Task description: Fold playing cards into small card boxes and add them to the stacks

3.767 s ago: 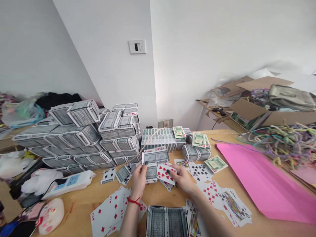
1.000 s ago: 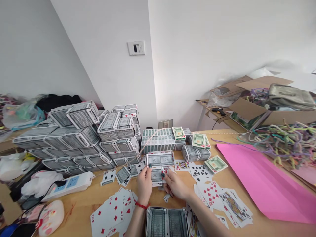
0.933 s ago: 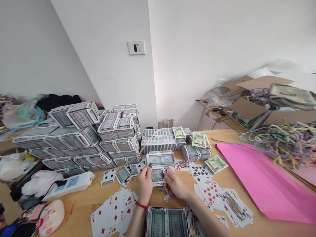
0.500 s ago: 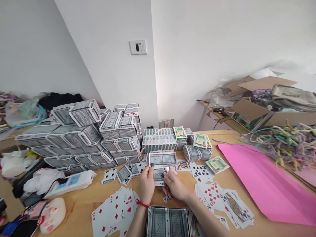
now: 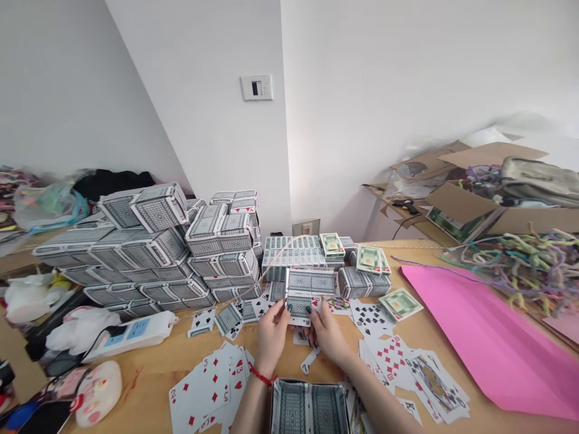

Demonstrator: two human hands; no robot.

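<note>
Left hand [image 5: 274,331]: thumb and fingers pinched on the left edge of the card-back panel [image 5: 312,282]. Right hand [image 5: 327,328]: pinched on the hearts card [image 5: 315,301] at the panel's lower right. Panel: between the hands, beyond the open card box [image 5: 309,392]. Step in hand, as judged: fitting the hearts card to the panel. Next move: seems to call for a steady left hand and light right-thumb pressure. Edges: green-striped block [image 5: 294,256] behind the panel, beyond the box; ten of diamonds [image 5: 392,360] right of the box, two of diamonds [image 5: 190,398] left. Room: bench [image 5: 147,377] wood shows widest well left of the box.
</note>
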